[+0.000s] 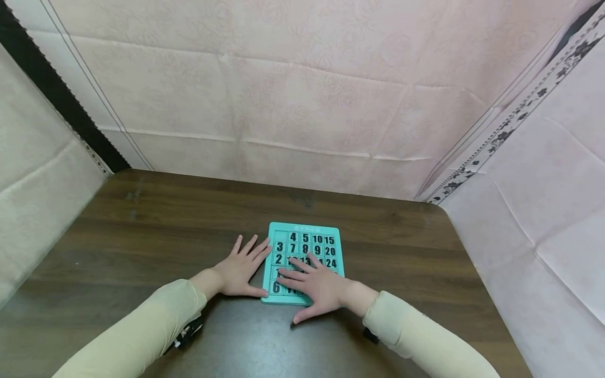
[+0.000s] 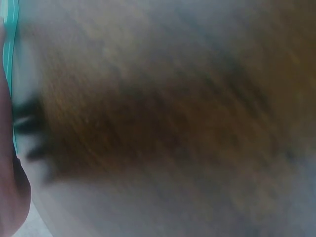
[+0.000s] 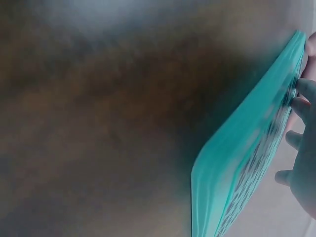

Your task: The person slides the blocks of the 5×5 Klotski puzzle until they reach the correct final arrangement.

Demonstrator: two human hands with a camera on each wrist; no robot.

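Observation:
A turquoise number slide puzzle (image 1: pixel 316 239) lies flat on the table, its black numbers in rows. No number shows in the top-left corner of its grid. Along its left edge my left hand (image 1: pixel 240 270) has its fingers spread, with thumb and fingertips at the frame. My right hand (image 1: pixel 323 286) reaches over the lower part, fingers extended across the tiles and hiding several numbers; its thumb is off the bottom edge. In the right wrist view, the puzzle (image 3: pixel 237 133) appears edge-on beside the right fingers (image 3: pixel 306 108). The left wrist view catches only a sliver of the puzzle (image 2: pixel 9 54).
A dark brown wooden table (image 1: pixel 189 210) extends around the puzzle. Pale patterned cloth (image 1: pixel 302 105) hangs behind it, with more cloth on the left and right sides. A black device (image 1: pixel 189 331) sits under the left wrist.

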